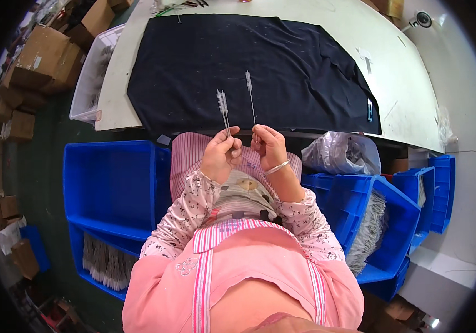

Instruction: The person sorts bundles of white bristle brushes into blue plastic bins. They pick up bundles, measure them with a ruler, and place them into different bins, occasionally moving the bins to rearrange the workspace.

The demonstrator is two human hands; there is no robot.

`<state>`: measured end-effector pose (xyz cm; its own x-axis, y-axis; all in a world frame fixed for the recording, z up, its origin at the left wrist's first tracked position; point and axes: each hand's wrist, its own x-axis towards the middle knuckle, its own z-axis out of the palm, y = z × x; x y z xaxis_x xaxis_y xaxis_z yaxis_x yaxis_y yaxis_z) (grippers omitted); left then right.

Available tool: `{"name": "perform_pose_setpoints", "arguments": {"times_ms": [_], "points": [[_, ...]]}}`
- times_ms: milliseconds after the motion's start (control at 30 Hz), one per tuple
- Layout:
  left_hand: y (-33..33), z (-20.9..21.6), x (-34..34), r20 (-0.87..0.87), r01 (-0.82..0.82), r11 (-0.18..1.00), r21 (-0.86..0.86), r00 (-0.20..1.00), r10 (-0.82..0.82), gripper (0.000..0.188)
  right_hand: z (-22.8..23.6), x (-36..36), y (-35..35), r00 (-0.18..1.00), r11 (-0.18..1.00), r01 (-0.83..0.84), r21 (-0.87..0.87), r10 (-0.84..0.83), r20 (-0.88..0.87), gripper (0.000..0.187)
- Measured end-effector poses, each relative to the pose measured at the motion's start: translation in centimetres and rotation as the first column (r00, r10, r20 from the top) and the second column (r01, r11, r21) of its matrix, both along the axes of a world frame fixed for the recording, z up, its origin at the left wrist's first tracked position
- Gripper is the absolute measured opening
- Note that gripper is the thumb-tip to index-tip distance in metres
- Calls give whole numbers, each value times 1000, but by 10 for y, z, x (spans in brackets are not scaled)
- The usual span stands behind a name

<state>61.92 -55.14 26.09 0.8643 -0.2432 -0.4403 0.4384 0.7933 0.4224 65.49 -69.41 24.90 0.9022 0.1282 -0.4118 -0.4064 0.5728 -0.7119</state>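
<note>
My left hand [221,154] pinches the thin wire stems of a few small bottle brushes [222,102], their white bristle heads pointing up and away from me. Beside it, my right hand [269,145] is closed on the stem of a single straw brush [249,82], held upright with its bristle end at the top. Both hands are above my lap at the near edge of a table, and the brush heads show against a dark cloth [204,61] spread over it. The lower stem ends are hidden by my fingers.
A blue bin [110,147] stands at my left, above another holding many brushes [104,263]. At my right, a tilted blue bin [399,208] holds more wire brushes [368,236], near a clear plastic bag [341,152]. Cardboard boxes [43,55] are stacked at far left.
</note>
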Motion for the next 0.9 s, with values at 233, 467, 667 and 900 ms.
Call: {"name": "perform_pose_setpoints", "arguments": {"times_ms": [233, 467, 667, 900], "points": [[-10, 9, 7, -36, 55, 998, -38, 998, -56, 33, 2, -1, -12, 996, 998, 15, 60, -10, -83, 8], [-16, 17, 12, -56, 183, 977, 108, 983, -177, 46, -18, 26, -71, 990, 961, 135, -242, -124, 61, 8], [-20, 12, 10, -23, 174, 968, 179, 985, -173, 58, -13, 58, -134, 976, 905, 217, -366, -201, 83, 12], [-22, 11, 8, -5, 128, 976, 178, 992, -129, 51, -9, 120, -241, 921, 564, 386, -730, -276, 273, 22]]}}
